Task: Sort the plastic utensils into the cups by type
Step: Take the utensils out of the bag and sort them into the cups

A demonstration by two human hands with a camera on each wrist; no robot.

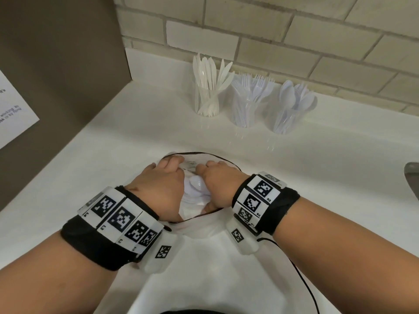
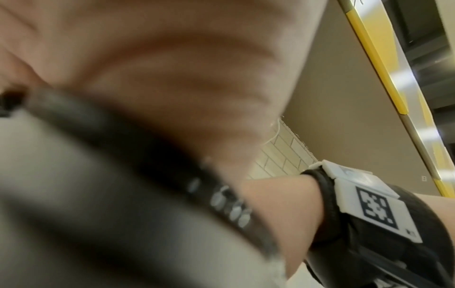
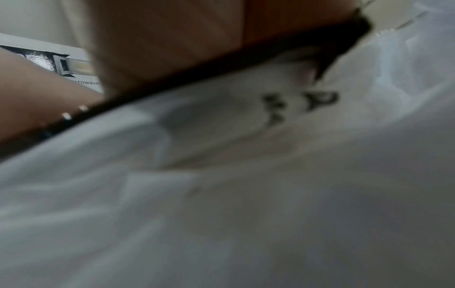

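Note:
A white pouch [image 1: 204, 245] with a black zipper rim lies on the white counter [image 1: 136, 132] in front of me. My left hand [image 1: 163, 180] and right hand [image 1: 216, 180] both curl over its rim and hold the mouth apart. White plastic spoons [image 1: 197, 184] show inside between the hands. Three clear cups stand in a row at the back: the knife cup [image 1: 207, 103], the fork cup [image 1: 246, 109] and the spoon cup [image 1: 288, 116]. The wrist views are blurred, showing palm, the zipper edge [image 2: 229, 210] and pouch fabric [image 3: 246, 194].
A brown cabinet side [image 1: 56, 64] with a paper notice [image 1: 11, 109] stands at the left. A tiled wall [image 1: 294, 41] runs behind the cups. A grey metal object [image 1: 412, 175] sits at the right edge. A black cable [image 1: 301, 279] hangs from my right wrist.

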